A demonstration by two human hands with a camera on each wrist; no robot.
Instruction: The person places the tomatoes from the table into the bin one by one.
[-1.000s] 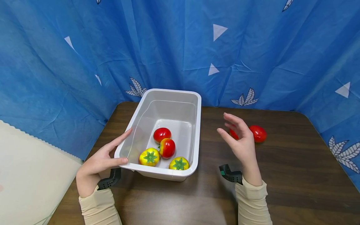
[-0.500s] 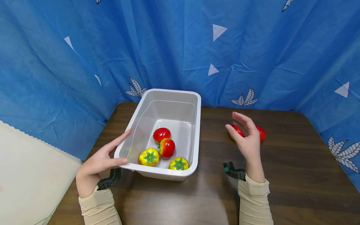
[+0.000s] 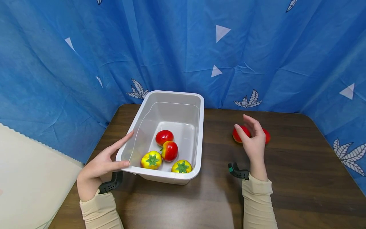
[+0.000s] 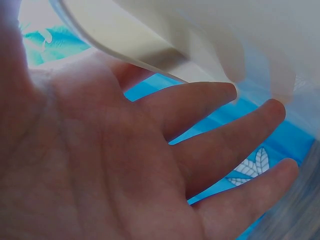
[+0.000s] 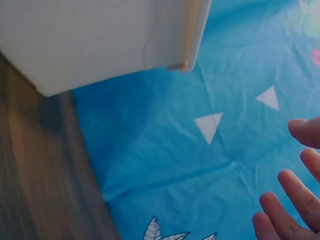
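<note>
My left hand [image 3: 100, 163] holds the near left corner of a light grey plastic bin [image 3: 202, 127], thumb over the rim and index finger along it. In the left wrist view the other fingers [image 4: 235, 145] extend straight by the bin's outer wall. Inside the bin lie several glossy artificial tomatoes: two red ones [image 3: 170, 151] and two showing yellow with green leaf stars [image 3: 151, 160]. My right hand [image 3: 254, 140] hovers by a red tomato [image 3: 238, 134] on the table, thumb and fingers apart. Behind that hand, another red tomato [image 3: 267, 136] is partly hidden.
The dark wood table [image 3: 300, 171] carries the bin and the loose tomatoes. A blue curtain [image 3: 177, 47] with white triangles and leaf prints hangs along the table's back and sides. A pale cloth or sheet [image 3: 28, 178] lies at the left.
My right hand has shifted to the right over the loose tomatoes, so more of the left one shows and the right one is more covered. The left hand and bin stay put.
</note>
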